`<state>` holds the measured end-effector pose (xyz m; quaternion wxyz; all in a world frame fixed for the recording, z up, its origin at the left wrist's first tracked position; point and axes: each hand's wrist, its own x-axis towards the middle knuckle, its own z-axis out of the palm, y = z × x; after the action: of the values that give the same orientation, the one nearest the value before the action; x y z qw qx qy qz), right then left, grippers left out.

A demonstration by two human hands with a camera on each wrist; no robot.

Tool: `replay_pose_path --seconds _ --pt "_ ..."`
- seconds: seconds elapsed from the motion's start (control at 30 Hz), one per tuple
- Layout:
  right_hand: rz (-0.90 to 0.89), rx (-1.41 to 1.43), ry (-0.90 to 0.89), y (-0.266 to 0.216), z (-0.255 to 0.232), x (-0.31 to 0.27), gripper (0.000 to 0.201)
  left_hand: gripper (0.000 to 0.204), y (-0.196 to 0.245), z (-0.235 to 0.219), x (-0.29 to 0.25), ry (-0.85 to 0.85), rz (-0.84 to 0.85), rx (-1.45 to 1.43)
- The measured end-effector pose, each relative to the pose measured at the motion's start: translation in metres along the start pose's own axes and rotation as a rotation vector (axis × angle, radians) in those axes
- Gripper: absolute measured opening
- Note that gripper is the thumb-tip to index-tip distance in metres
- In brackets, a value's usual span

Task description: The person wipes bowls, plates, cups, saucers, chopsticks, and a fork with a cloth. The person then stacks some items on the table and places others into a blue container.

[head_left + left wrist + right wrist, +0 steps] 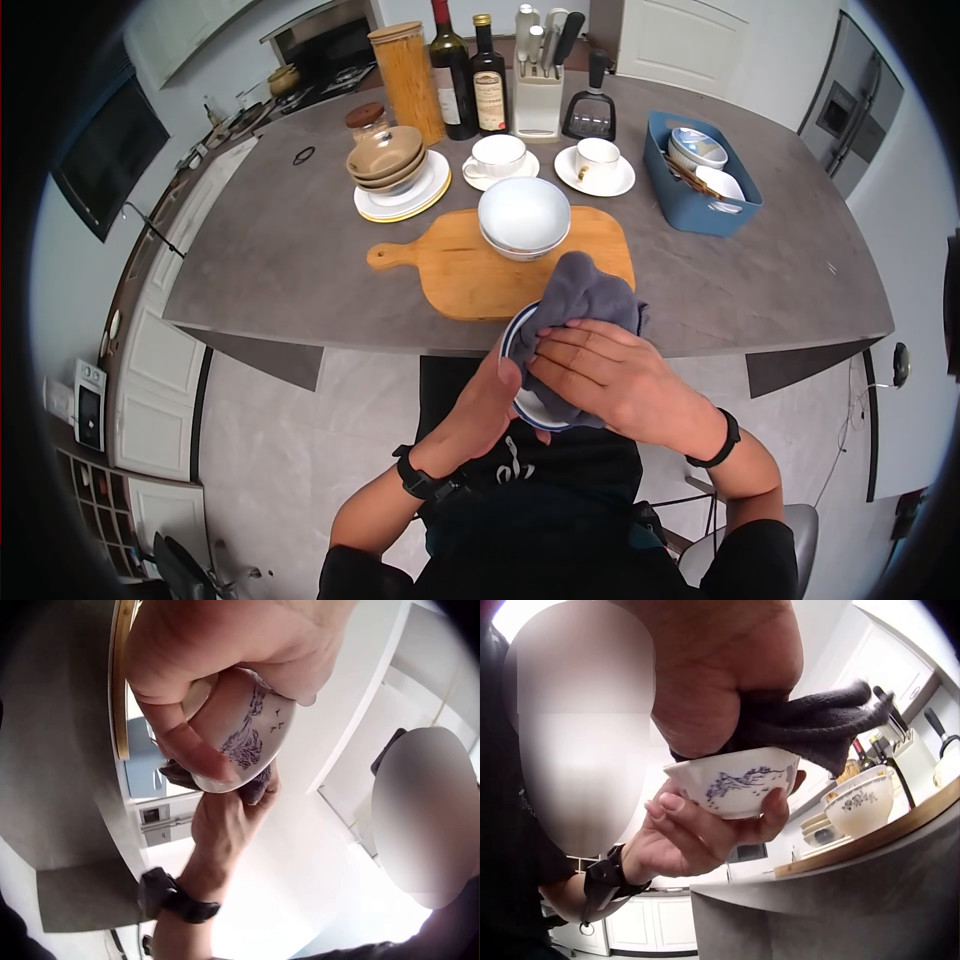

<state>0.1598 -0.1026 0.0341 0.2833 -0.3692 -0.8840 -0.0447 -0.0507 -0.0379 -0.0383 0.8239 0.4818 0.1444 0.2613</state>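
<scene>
Just past the table's near edge, my left hand (482,398) holds a white bowl (739,782) with a blue rim. Fingers of that hand support it from below and along its side; a blue landscape pattern shows on the outer wall. My right hand (607,378) grips a bunched grey cloth (585,290) and presses it into the bowl, covering most of the inside. Part of the cloth sticks out past the rim. Straight ahead, two stacked white bowls (524,213) stand on a wooden cutting board (460,270).
Brown bowls (385,155) sit on plates (418,200) at the left. Two white cups (497,155) on saucers stand behind the board. A blue bin (700,210) with dishes is at the right. Bottles (489,85) and a knife block (539,105) line the back.
</scene>
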Motion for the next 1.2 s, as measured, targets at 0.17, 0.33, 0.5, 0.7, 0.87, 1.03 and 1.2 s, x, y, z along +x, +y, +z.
replay_pose_path --seconds 0.17,0.33,0.5,0.7,0.87,1.03,1.2 --pt "0.163 0.098 -0.057 -0.013 0.01 -0.008 0.053 0.105 0.012 0.001 0.01 0.183 0.3 0.403" --pt "0.793 1.024 0.139 -0.027 0.02 -0.017 0.033 0.124 0.009 0.008 0.017 0.221 0.612 0.878" --pt "1.096 1.991 0.638 -0.029 0.032 -0.009 0.039 0.126 -0.011 0.003 0.024 0.223 0.515 0.764" --pt "0.891 1.641 0.927 -0.018 0.012 -0.014 0.041 0.099 -0.012 0.008 0.014 0.185 0.388 0.46" --pt "0.315 0.232 0.256 -0.009 0.006 -0.001 0.06 0.079 -0.002 0.013 -0.002 0.084 0.107 0.457" --pt "0.467 0.07 0.253 -0.003 0.011 -0.008 0.054 0.075 0.027 0.034 0.0 0.057 0.054 0.481" --pt "0.698 0.266 0.394 0.024 0.015 -0.024 0.036 0.076 0.045 0.014 0.015 0.206 0.359 0.625"
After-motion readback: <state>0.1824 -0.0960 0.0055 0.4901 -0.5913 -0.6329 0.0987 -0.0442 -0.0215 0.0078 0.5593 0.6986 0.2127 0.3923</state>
